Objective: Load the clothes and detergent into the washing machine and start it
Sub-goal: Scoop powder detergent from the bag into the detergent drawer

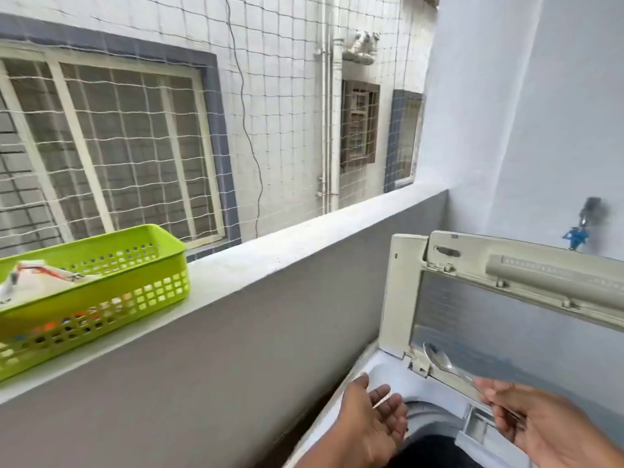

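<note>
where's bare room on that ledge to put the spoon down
The ledge is bare from the green basket rightward to the corner wall. The left end is taken by the basket with a packet inside. The spoon is in the right hand.

Your right hand [540, 430] holds a glossy metal spoon [439, 361] at lower right. The washing machine [378, 369] is smooth pale plastic, its lid [472, 319] translucent. At left, the green basket [101, 292] is shiny perforated plastic on a matt ledge [270, 261].
</note>
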A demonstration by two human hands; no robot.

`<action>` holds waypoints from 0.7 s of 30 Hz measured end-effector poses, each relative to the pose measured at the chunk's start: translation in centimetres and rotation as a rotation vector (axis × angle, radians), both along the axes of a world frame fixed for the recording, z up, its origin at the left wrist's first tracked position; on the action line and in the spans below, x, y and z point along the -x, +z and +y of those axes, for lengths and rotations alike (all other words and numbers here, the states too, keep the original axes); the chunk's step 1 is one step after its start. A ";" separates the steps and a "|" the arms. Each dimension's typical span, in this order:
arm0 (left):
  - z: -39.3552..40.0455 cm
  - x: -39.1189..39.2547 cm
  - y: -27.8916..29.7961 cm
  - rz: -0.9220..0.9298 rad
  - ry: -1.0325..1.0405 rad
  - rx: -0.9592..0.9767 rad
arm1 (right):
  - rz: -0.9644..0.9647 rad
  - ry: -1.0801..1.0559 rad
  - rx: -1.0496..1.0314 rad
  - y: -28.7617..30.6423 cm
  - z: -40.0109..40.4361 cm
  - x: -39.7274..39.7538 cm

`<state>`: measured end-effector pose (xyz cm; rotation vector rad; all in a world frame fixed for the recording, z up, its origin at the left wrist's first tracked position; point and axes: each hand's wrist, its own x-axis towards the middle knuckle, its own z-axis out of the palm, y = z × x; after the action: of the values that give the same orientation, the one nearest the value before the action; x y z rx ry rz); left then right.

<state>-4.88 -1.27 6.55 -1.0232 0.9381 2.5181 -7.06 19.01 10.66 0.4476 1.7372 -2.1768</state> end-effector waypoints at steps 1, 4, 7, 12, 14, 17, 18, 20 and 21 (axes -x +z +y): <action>-1.5 -0.7 1.4 0.042 0.040 0.000 | 0.050 0.034 0.033 1.6 -1.9 -0.3; -5.9 -3.0 5.5 0.155 0.145 -0.012 | 0.148 0.179 0.134 6.4 -7.7 -1.8; -10.8 -6.5 10.2 0.280 0.236 -0.011 | 0.231 0.317 0.180 10.7 -13.8 -3.6; -18.5 -13.0 16.8 0.456 0.424 0.120 | 0.376 0.480 0.178 16.9 -24.6 -7.2; -21.9 -15.4 18.4 0.512 0.510 0.202 | 0.475 0.519 0.137 18.5 -28.4 -8.5; -27.3 -18.3 19.6 0.560 0.628 0.375 | 0.693 0.557 -0.047 19.5 -34.0 -10.4; -28.9 -18.9 19.8 0.568 0.662 0.438 | 0.783 0.560 -0.146 19.5 -35.5 -10.9; -32.2 -19.6 20.4 0.589 0.695 0.585 | 0.981 0.531 -0.394 18.9 -39.0 -11.6; -33.5 -19.6 20.7 0.589 0.683 0.671 | 1.069 0.507 -0.522 18.4 -40.6 -11.9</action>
<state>14.76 -34.74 27.25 -0.8531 1.9856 3.2496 4.87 -21.64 29.06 -1.1528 2.5268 -1.6067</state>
